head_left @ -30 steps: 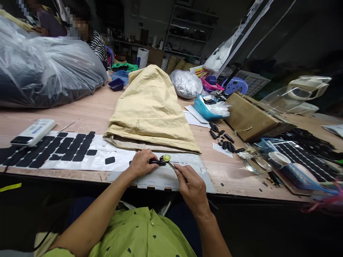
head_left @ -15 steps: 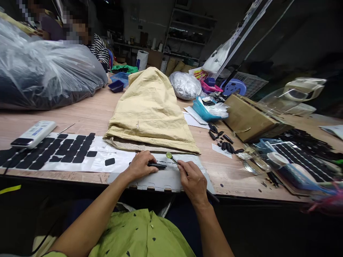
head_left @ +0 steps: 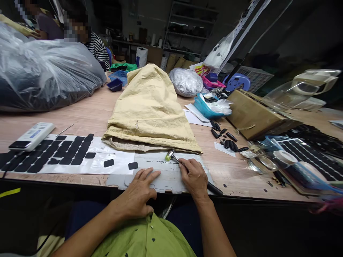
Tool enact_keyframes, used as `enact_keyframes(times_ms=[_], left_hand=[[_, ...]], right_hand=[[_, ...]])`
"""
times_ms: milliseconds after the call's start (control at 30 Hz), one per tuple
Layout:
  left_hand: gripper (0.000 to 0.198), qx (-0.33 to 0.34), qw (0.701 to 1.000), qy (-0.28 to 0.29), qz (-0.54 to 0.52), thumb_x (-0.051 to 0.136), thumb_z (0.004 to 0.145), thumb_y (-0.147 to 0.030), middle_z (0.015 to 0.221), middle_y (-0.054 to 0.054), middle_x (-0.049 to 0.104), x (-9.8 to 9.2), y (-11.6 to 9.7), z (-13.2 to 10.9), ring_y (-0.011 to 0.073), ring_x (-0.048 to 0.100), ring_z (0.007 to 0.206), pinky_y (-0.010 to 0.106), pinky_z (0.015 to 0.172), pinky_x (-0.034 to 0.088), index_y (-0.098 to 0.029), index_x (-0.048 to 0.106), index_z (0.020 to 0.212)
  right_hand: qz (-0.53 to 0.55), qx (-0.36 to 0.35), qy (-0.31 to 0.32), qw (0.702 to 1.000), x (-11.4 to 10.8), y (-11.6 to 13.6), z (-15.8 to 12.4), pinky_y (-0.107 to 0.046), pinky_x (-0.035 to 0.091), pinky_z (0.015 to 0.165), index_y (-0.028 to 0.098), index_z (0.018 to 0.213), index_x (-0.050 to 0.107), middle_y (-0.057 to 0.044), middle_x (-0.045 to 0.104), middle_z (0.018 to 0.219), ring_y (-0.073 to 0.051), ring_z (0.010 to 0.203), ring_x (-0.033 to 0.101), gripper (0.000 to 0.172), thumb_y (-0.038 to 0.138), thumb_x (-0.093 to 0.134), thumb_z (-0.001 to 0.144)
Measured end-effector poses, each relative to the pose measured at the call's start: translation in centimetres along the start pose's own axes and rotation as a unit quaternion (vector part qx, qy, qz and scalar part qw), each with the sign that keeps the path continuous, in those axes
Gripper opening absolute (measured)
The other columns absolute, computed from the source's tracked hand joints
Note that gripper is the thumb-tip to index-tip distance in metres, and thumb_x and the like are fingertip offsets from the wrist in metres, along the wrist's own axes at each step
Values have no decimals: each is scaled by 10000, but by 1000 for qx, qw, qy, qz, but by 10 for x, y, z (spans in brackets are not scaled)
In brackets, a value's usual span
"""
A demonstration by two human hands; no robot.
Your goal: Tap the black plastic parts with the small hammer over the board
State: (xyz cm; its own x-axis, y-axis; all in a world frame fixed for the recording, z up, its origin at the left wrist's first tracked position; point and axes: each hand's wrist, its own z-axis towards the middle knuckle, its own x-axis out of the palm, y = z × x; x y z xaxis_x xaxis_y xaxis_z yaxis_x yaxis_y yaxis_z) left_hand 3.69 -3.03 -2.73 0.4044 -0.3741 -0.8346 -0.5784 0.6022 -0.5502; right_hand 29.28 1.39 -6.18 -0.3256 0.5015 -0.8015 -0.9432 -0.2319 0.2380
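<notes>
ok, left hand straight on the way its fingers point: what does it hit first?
Probably the hammer head, ahead and to the right of the left hand; slightly left of that, the yellow sack. Depth is unclear.

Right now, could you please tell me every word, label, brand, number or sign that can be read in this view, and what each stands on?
No text can be read.
White device: bluish print on its top, too blurred to read.
Red-and-yellow package: any lettering is too small to read.
Hammer in the right hand: no legible marking shows.
</notes>
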Motion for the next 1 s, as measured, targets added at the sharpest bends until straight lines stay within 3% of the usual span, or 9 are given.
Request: enact_keyframes(times_ms=[133, 200, 267, 433, 533, 600, 667, 867, 1000], left_hand=[[173, -35, 992, -83, -84, 749, 770, -351, 1280, 74, 616, -21, 12, 20, 302, 501, 1234, 495, 1020, 414, -200, 675, 726], [168, -75, 979, -168, -83, 623, 870, -316, 1035, 71, 679, -34, 26, 37, 235, 586, 1027, 422, 905, 477, -192, 646, 759], [168, -133, 967, -215, -37, 554, 903, -306, 941, 70, 673, -46, 42, 55, 224, 591, 918, 396, 829, 487, -187, 659, 845], [275, -241, 949, -169, 112, 480, 917, -272, 887, 111, 663, -60, 68, 87, 278, 581, 919, 390, 779, 466, -172, 707, 797], [340, -244, 945, -161, 146, 427, 933, -230, 959, 114, 659, -57, 72, 93, 276, 576, 958, 392, 822, 461, -185, 679, 1158], [497, -237, 943, -178, 152, 416, 939, -227, 1007, 103, 637, -56, 72, 94, 272, 565, 976, 397, 846, 460, -222, 468, 1433], [586, -236, 936, -205, 164, 422, 940, -244, 1081, 113, 598, -57, 72, 96, 284, 546, 1005, 414, 867, 461, -255, 330, 1518], [547, -296, 896, -287, 163, 488, 898, -313, 1248, 165, 527, -81, 86, 112, 361, 528, 1113, 505, 943, 450, -251, 451, 1440], [356, -363, 871, -312, 112, 531, 825, -284, 1108, 223, 638, -94, 110, 116, 399, 570, 1118, 513, 935, 463, -123, 682, 1105]], right_hand=[[1, 1, -5, 1000, 0, 0, -1, -315, 436, 787, 225, 1048, 703, -33, 641, 853, -198, 833, 544, 202, 239, 542, 927], [1, 3, -4, 1000, 0, 1, 0, -316, 437, 784, 225, 1051, 702, -32, 642, 852, -199, 834, 545, 202, 233, 545, 924], [0, 5, -3, 1000, -1, 1, 0, -316, 439, 780, 223, 1052, 703, -31, 643, 852, -199, 832, 546, 201, 225, 551, 921], [1, -2, -14, 1000, -1, 2, 0, -317, 447, 765, 216, 1052, 704, -32, 645, 853, -199, 824, 549, 196, 219, 557, 923], [8, -9, -24, 1000, -2, 2, -1, -312, 451, 748, 216, 1050, 702, -35, 646, 849, -195, 818, 556, 194, 213, 550, 929], [10, -13, -26, 1000, -2, 1, -1, -311, 453, 745, 217, 1040, 703, -35, 647, 841, -194, 817, 562, 193, 202, 546, 930], [12, -13, -27, 999, -3, 1, -1, -312, 455, 745, 219, 1031, 704, -35, 649, 836, -193, 815, 566, 192, 194, 544, 928], [21, 5, -20, 1000, -4, 4, -1, -318, 461, 761, 226, 1019, 707, -34, 659, 850, -196, 836, 583, 190, 204, 556, 906], [33, 21, -2, 999, -7, 2, 2, -337, 468, 771, 229, 981, 718, -38, 664, 844, -199, 817, 579, 182, 241, 554, 902]])
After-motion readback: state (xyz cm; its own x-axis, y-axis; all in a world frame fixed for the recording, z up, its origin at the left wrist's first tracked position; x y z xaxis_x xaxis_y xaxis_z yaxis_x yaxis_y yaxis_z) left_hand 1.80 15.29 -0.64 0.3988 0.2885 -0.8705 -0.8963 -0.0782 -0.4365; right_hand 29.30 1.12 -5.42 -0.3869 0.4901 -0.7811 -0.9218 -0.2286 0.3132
